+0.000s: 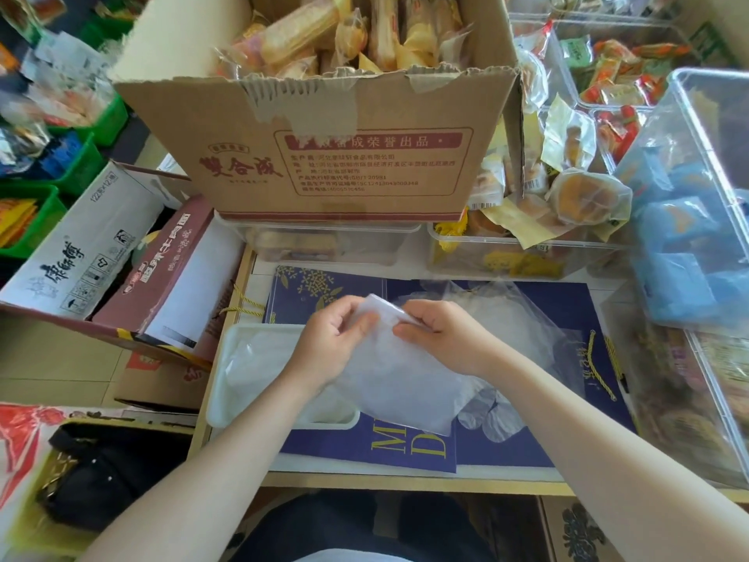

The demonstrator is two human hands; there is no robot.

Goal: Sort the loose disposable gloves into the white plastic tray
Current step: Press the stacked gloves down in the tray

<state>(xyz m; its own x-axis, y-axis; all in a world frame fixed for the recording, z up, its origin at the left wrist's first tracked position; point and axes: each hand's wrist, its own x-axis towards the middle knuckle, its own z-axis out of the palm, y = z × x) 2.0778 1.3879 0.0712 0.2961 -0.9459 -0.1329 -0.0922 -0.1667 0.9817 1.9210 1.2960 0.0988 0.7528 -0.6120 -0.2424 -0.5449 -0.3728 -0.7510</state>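
Both hands are meeting at the middle of the desk (405,478), and they are sharing one translucent glove (399,375). The left hand (334,342) is curling its fingers round the glove's upper left edge, thumb lying across the front of the film. The right hand (441,338) is pinching the top right edge, fingers folded in tight over the plastic. Between them the glove is hanging down as a pale, cloudy sheet, its lower end draping over the right rim of the white plastic tray (221,383) and onto the dark blue paper bag (527,452) that is lying flat on the desk.

The tray is sitting to the left of the hands, and more thin clear film is lying inside it (253,358), though how many gloves are in there is hard to tell. To the right, behind the right hand, a loose heap of gloves (514,318) is resting on the blue bag, crumpled and see-through, with more film poking out below the held glove.

Further back, a big cardboard box (332,156) full of wrapped pastries is standing on clear plastic bins (336,245). Another clear bin (697,204) at the right is holding blue packets. Off the desk's left edge, noodle cartons (93,245) are sitting on the floor beside green baskets (87,164).
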